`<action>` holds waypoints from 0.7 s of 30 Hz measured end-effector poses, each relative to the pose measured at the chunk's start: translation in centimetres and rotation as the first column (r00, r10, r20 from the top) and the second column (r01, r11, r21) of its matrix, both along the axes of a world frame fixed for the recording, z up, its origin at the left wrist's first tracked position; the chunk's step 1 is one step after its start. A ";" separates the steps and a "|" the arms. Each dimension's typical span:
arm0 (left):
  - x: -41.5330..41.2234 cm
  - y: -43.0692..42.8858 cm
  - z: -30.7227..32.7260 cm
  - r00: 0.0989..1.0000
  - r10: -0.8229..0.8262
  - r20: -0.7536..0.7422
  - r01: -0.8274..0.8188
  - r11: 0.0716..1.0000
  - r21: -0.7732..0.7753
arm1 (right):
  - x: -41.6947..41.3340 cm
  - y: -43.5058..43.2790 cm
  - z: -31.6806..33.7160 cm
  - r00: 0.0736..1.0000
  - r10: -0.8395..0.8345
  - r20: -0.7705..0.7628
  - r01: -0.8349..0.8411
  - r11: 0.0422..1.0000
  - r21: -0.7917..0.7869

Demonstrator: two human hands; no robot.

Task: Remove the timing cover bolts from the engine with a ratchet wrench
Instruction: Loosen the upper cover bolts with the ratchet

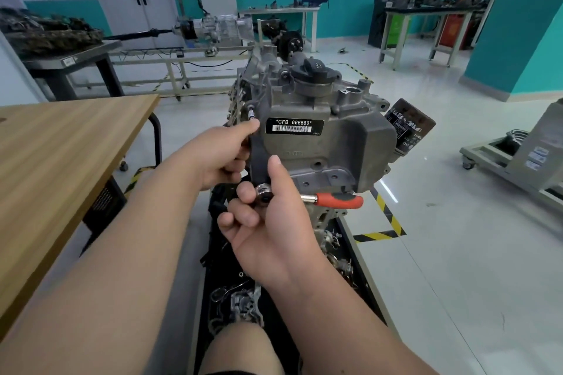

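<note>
The grey engine [344, 137] stands in front of me, its timing cover [307, 161] facing me with a black label reading CFB 666660. My left hand [219, 155] reaches to the cover's left edge and pinches a small silver socket or bolt [251, 114] with thumb and forefinger. My right hand [268, 222] grips the chrome head of a ratchet wrench [263, 193] below the cover. The wrench's orange handle [339, 200] sticks out to the right.
A wooden table [61, 161] stands at my left. The engine sits on a black stand [231, 298] holding loose parts. A black oil filter [408, 128] juts from the engine's right side. Workbenches, a gearbox and a grey trolley [511, 158] stand around on the glossy floor.
</note>
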State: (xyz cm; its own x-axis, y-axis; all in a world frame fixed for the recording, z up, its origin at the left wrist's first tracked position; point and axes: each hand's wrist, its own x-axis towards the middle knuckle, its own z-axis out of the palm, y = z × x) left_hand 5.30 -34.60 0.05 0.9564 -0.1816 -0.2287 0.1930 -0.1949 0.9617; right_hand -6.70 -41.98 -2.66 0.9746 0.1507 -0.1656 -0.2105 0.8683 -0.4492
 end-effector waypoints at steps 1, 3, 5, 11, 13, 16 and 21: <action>-1.0 0.1 -0.4 1.000 0.005 -0.012 -0.005 0.998 -0.058 | 0.0 0.0 0.0 1.000 0.010 0.008 -0.010 1.000 0.000; -2.6 -0.1 -1.2 0.999 0.012 -0.047 -0.021 0.983 -0.182 | 0.0 -0.1 -0.1 1.000 0.008 0.018 -0.007 0.998 -0.061; -3.6 -0.6 -1.6 0.998 0.008 -0.069 -0.025 0.967 -0.252 | 0.0 -0.4 -0.2 0.999 -0.026 0.035 0.032 0.981 -0.193; -4.6 -2.0 -1.4 0.994 0.100 -0.035 -0.106 0.959 -0.262 | -0.1 -1.6 0.3 0.992 -0.044 0.119 0.098 0.862 -0.497; -4.6 -2.5 -1.1 0.992 0.115 -0.049 -0.124 0.949 -0.291 | -0.3 -2.4 0.5 0.976 -0.073 0.205 0.198 0.694 -0.693; -4.2 -3.0 -1.0 0.979 0.191 -0.067 -0.202 0.908 -0.366 | -0.6 -3.5 1.4 0.944 -0.026 0.328 0.329 0.073 -0.942; -3.7 -3.2 -0.6 0.988 0.132 -0.078 -0.151 0.924 -0.351 | -1.0 -3.3 3.3 0.912 0.123 0.392 0.374 -0.640 -0.671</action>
State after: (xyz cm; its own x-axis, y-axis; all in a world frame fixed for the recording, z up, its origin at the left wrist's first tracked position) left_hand 1.62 -37.76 -0.51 0.9667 -0.1236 -0.2241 0.2448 0.1907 0.9506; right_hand -7.73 -45.29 0.65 0.9173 -0.1023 0.3848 0.0576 -0.9222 -0.3823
